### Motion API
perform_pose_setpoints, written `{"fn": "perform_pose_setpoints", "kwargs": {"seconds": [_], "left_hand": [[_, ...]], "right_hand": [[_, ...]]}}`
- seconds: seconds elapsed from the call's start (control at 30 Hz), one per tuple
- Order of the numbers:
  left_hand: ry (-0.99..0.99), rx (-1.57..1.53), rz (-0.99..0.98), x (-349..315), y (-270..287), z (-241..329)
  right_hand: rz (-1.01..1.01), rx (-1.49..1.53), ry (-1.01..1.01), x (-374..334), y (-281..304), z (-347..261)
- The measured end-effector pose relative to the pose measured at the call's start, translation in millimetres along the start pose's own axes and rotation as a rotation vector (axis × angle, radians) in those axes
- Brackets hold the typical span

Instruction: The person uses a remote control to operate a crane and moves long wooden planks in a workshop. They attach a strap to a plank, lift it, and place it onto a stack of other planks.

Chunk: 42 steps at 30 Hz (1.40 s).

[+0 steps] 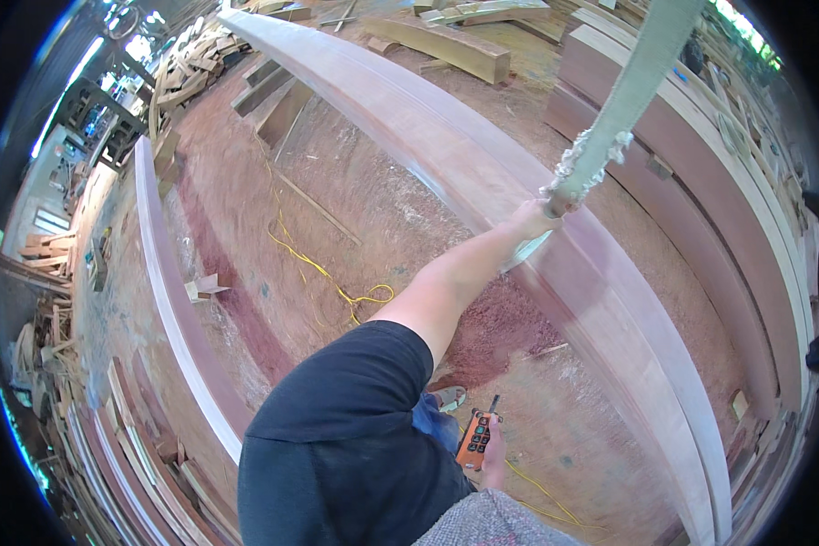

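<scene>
My left arm, in a black sleeve, reaches out to the right over a long planed timber beam [409,127]. At its end my left hand [530,221] is closed on a pale lifting strap [630,96] with frayed edges. The strap rises steeply toward the upper right and meets the beam at my hand; a bit of it shows below my wrist. Lower down, my right hand [494,448] holds an orange remote control [474,440] with dark buttons and a short black antenna, close to my body. Most of its fingers are hidden.
More large beams [692,173] lie stacked at the right. Another long beam [168,282] runs along the left. A yellow cord [323,270] loops over the dusty floor, near reddish sawdust [491,341]. A squared timber [441,47] lies at the back; stacked boards [127,455] are lower left.
</scene>
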State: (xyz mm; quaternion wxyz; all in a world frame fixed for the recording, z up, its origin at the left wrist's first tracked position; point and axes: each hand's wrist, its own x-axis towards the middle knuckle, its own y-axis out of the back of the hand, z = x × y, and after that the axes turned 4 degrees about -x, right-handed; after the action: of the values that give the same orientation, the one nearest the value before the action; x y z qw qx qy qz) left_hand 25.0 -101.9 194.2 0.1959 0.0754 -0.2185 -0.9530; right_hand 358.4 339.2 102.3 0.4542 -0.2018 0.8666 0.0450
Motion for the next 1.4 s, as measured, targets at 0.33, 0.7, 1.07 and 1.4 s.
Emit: {"fn": "perform_pose_setpoints", "kwargs": {"seconds": [0.33,0.7,1.07,1.4], "left_hand": [[-0.450,-0.031,-0.154,-100.2,79.7,-49.9],[1.157,0.354,0.440,-564.9,610.7,-447.0],[0.964,0.122,1.400,-691.2,825.1,-516.8],[1.547,-0.751,1.048,-520.0,807.9,-558.4]], "right_hand": [[0.114,-0.216,0.016,36.0,-103.7,-66.2],[-0.124,-0.476,-0.073,155.2,-377.0,-134.7],[-0.408,-1.092,-0.307,407.0,-836.4,-266.2],[-0.659,-1.534,0.024,494.6,-1361.2,-373.9]]}}
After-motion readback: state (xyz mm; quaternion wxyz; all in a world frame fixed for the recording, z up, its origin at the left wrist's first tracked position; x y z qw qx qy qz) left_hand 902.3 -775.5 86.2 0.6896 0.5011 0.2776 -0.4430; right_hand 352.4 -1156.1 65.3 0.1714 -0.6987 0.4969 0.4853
